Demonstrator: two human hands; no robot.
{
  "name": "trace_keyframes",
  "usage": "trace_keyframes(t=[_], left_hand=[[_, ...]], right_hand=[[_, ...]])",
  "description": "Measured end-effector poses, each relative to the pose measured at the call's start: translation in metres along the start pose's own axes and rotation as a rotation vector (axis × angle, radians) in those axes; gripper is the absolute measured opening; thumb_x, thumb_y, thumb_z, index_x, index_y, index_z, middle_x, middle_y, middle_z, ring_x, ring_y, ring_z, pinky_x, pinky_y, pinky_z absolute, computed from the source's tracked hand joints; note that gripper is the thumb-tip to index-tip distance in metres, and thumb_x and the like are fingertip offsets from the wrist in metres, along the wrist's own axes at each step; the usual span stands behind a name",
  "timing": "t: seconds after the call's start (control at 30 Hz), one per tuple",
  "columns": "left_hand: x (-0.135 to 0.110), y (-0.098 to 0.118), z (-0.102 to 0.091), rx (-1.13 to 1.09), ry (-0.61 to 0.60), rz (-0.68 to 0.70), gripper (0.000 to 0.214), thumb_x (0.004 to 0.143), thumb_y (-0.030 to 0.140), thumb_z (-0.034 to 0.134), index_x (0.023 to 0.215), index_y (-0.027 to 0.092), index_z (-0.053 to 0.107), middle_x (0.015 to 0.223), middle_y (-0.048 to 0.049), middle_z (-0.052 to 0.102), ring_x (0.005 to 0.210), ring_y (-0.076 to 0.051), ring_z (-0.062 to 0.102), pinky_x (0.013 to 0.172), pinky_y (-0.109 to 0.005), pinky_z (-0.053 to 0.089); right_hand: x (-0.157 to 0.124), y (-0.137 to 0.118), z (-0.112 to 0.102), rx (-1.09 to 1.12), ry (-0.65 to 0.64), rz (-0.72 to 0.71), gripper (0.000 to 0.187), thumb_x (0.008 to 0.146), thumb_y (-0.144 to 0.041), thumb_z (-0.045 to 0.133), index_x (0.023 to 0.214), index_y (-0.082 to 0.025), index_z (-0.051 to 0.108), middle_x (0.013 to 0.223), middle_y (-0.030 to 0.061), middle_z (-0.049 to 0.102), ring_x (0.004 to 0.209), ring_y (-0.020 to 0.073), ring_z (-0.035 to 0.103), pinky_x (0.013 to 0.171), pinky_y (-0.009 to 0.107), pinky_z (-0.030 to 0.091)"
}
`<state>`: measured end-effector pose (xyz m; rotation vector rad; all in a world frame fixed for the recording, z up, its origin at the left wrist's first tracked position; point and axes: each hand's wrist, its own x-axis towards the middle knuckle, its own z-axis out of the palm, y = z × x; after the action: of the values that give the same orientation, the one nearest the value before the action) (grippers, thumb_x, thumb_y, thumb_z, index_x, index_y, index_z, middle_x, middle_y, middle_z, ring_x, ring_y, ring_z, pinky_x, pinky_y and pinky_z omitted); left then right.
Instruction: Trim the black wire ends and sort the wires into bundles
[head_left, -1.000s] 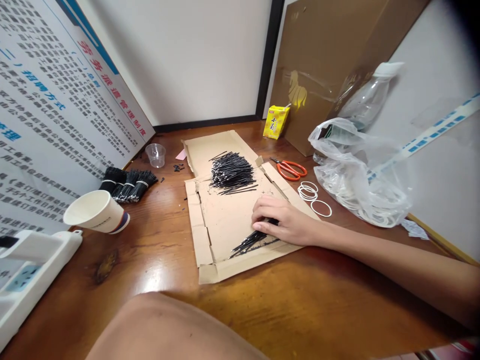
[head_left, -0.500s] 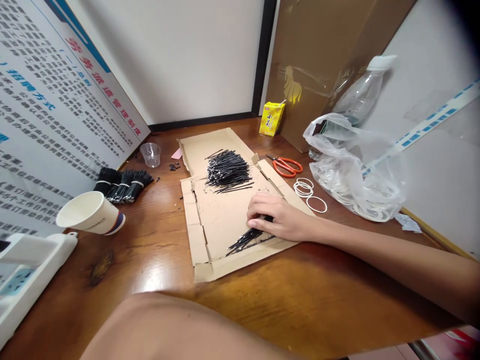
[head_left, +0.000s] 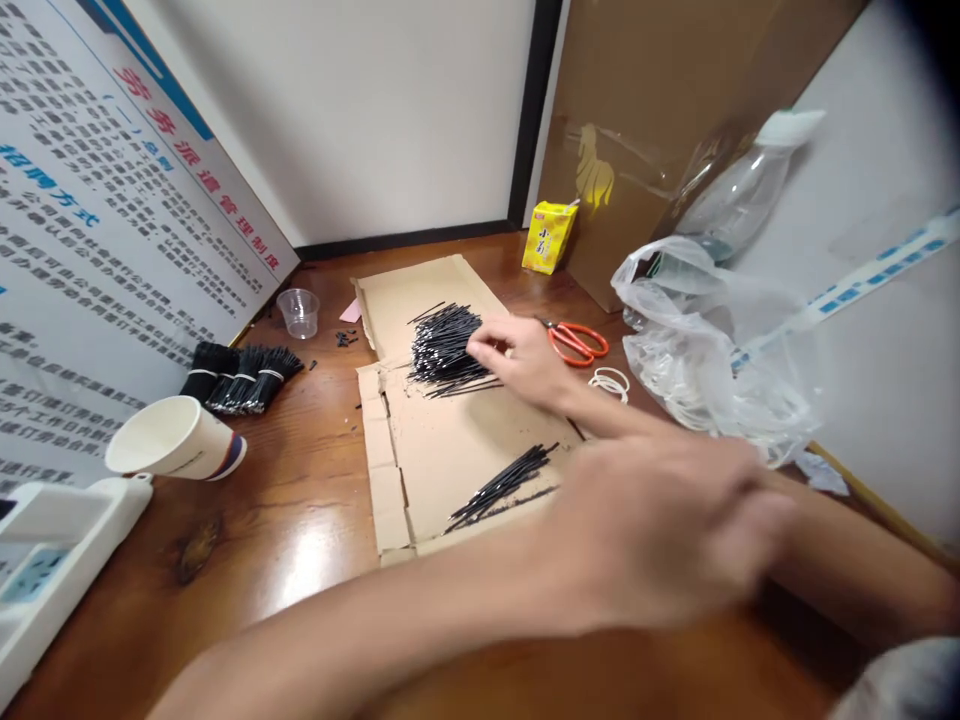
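My right hand [head_left: 517, 355] is at the right edge of a large pile of thin black wires [head_left: 446, 350] with shiny tips. Its fingers are curled towards the thumb, and what is between them, if anything, is hidden. A smaller bunch of black wires [head_left: 510, 480] lies loose near the front of the flattened cardboard [head_left: 420, 440]. Smeared by motion, my left hand [head_left: 675, 520] passes in front of my right forearm; its fingers cannot be made out.
Red-handled scissors [head_left: 574, 343] and white rubber bands [head_left: 611, 382] lie right of the cardboard, before a clear plastic bag [head_left: 697, 340]. Leftward are banded wire bundles [head_left: 244, 378], a paper cup [head_left: 176, 440] and a small clear cup [head_left: 298, 315]. A yellow drink carton [head_left: 549, 237] stands behind.
My right hand has left the smaller bunch and moved up to the large pile. The left hand has come into view, sweeping to the right across the front.
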<state>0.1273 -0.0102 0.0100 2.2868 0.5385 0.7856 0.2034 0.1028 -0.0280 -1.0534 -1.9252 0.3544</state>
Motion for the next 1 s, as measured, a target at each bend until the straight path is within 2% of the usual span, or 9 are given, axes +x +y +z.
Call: trace_keyframes(t=[0.1,0.17,0.27,0.43,0.63,0.77,0.87,0.93,1.0], left_hand=[[-0.017,-0.044,-0.054,0.136,0.244,-0.082,0.018,0.091,0.018,0.056,0.074,0.015,0.062,0.069,-0.0014,0.066,0.061,-0.013,0.057,0.061,-0.027,0.046],[-0.034,-0.074,-0.080,0.262,0.274,-0.173,0.016,0.090,0.016,0.055,0.075,0.014,0.062,0.067,0.0001,0.063,0.057,-0.011,0.052,0.057,-0.024,0.040],[-0.058,-0.102,-0.098,0.372,0.247,-0.236,0.011,0.087,0.012,0.054,0.078,0.014,0.061,0.065,0.0012,0.060,0.056,-0.010,0.049,0.055,-0.023,0.037],[-0.076,-0.107,-0.098,0.423,0.250,-0.247,0.010,0.087,0.010,0.051,0.085,0.015,0.060,0.069,0.0017,0.059,0.059,-0.010,0.051,0.057,-0.022,0.039],[-0.076,-0.105,-0.101,0.417,0.274,-0.269,0.008,0.088,0.011,0.053,0.088,0.016,0.059,0.076,0.0008,0.058,0.063,-0.011,0.051,0.060,-0.024,0.041],[-0.080,-0.110,-0.099,0.446,0.088,-0.213,0.013,0.092,0.020,0.055,0.103,0.016,0.060,0.103,-0.0074,0.057,0.090,-0.020,0.054,0.077,-0.034,0.045],[-0.082,-0.111,-0.096,0.432,-0.084,-0.161,0.016,0.098,0.021,0.047,0.096,0.016,0.062,0.096,-0.0076,0.056,0.086,-0.021,0.050,0.073,-0.036,0.044],[-0.081,-0.109,-0.096,0.415,-0.159,-0.093,0.021,0.099,0.015,0.042,0.095,0.015,0.062,0.092,-0.0073,0.055,0.082,-0.020,0.048,0.069,-0.034,0.042],[-0.080,-0.107,-0.097,0.385,-0.204,-0.024,0.025,0.097,0.008,0.039,0.097,0.016,0.063,0.092,-0.0071,0.056,0.082,-0.020,0.047,0.069,-0.033,0.040]], right_hand=[[-0.012,0.014,0.006,-0.017,-0.173,-0.084,0.016,0.088,-0.017,0.048,0.077,-0.016,0.060,0.078,0.0034,0.061,0.073,0.0152,0.054,0.070,0.030,0.042],[-0.023,0.018,0.003,-0.029,-0.208,-0.124,0.012,0.086,-0.017,0.051,0.076,-0.017,0.059,0.077,0.0027,0.059,0.072,0.0152,0.053,0.069,0.030,0.042],[-0.033,0.019,-0.002,-0.088,-0.215,-0.118,0.011,0.086,-0.013,0.050,0.081,-0.016,0.059,0.080,0.0032,0.058,0.071,0.0146,0.052,0.067,0.029,0.042],[-0.036,0.023,0.002,-0.221,-0.259,-0.082,0.016,0.090,-0.012,0.046,0.085,-0.016,0.061,0.088,0.0075,0.060,0.084,0.0186,0.055,0.075,0.032,0.044],[-0.033,0.020,-0.004,-0.212,-0.400,0.011,0.013,0.089,-0.011,0.049,0.082,-0.016,0.059,0.085,0.0044,0.058,0.078,0.0162,0.052,0.070,0.030,0.041],[-0.031,0.013,-0.013,-0.029,-0.589,-0.082,0.011,0.088,-0.011,0.054,0.083,-0.018,0.061,0.081,0.0013,0.061,0.076,0.0143,0.054,0.070,0.028,0.041],[-0.031,0.015,-0.012,0.014,-0.465,-0.073,0.011,0.089,-0.013,0.055,0.081,-0.018,0.061,0.076,0.0005,0.060,0.071,0.0131,0.053,0.068,0.027,0.041],[-0.032,0.020,-0.008,-0.080,-0.295,-0.037,0.011,0.090,-0.013,0.054,0.083,-0.017,0.060,0.080,0.0021,0.059,0.074,0.0144,0.053,0.069,0.028,0.041],[-0.032,0.024,-0.004,-0.197,-0.252,-0.015,0.009,0.091,-0.015,0.053,0.086,-0.017,0.060,0.089,0.0048,0.060,0.081,0.0167,0.055,0.073,0.030,0.041]])
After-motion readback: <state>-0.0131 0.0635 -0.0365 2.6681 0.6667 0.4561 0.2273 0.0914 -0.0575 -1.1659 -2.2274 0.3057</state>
